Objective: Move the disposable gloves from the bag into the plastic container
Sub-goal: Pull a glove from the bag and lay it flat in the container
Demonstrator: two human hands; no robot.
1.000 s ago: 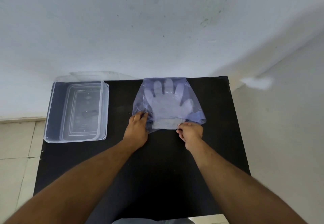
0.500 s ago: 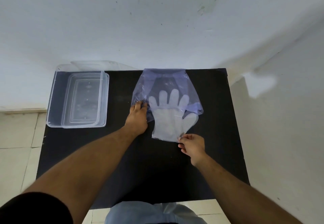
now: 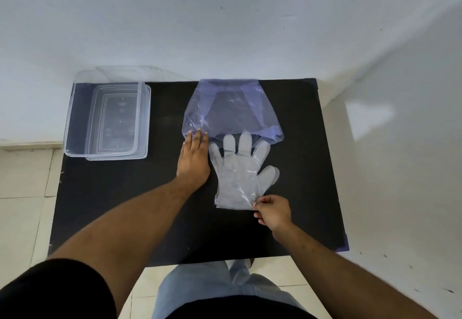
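A see-through purple bag (image 3: 231, 112) lies flat at the back middle of the black table (image 3: 150, 208). The clear disposable gloves (image 3: 240, 176) lie stacked as one hand shape, almost wholly out of the bag; only the fingertips reach its open mouth. My left hand (image 3: 194, 160) lies flat, its fingertips pressing the bag's near left corner to the table. My right hand (image 3: 272, 211) pinches the gloves' cuff at the near right corner. The clear plastic container (image 3: 75, 119) stands open at the back left.
A clear lid (image 3: 130, 72) leans against the white wall behind the container. The table's right edge lies near a wall corner. Tiled floor shows to the left and in front, and my legs stand at the table's near edge.
My right hand has drawn the gloves toward me, out of the bag. My left hand stayed on the bag's corner and went from gripping to flat.
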